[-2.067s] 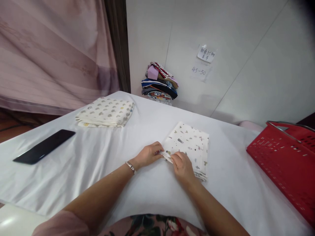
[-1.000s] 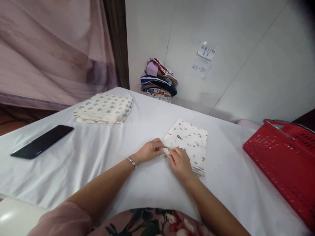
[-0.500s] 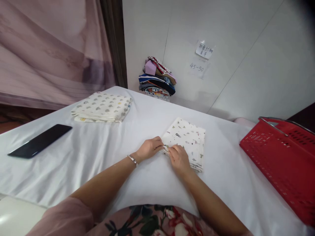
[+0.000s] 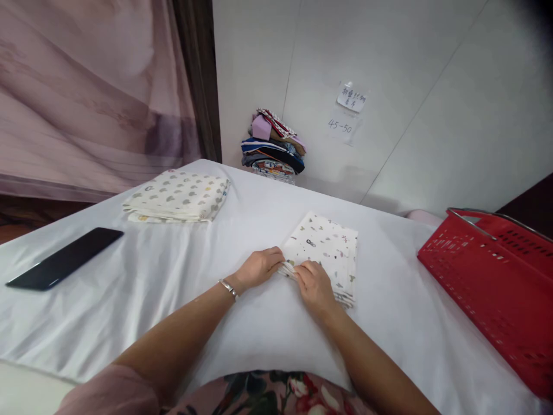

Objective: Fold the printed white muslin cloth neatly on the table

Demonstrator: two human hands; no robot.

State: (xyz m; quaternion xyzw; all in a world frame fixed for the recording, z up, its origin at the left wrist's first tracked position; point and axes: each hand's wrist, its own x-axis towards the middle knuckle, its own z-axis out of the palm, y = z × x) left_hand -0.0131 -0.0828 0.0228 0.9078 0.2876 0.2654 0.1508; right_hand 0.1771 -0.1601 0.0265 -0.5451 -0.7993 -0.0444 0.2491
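Observation:
A white cloth (image 4: 324, 245) with small scattered prints lies folded into a thick rectangle on the white-covered table. My left hand (image 4: 260, 267) pinches its near left corner between thumb and fingers. Close beside it, my right hand (image 4: 315, 288) grips the near edge of the same cloth, the layers showing between the two hands. My fingertips partly hide that edge. Farther left, apart from both hands, rests another folded cloth (image 4: 181, 196), cream with grey mushroom-like prints.
A black phone-like slab (image 4: 64, 259) lies on the table (image 4: 173, 288) at the left. On the right stands a red plastic basket (image 4: 488, 282) with metal handles. Beyond the far edge is a pile of folded fabrics (image 4: 274, 144) by the wall, where paper notes (image 4: 351, 98) hang.
The view has tilted slightly, so everything sits a little lower. Both hands stay on the same corner and edge of the printed cloth, with only slight finger movement.

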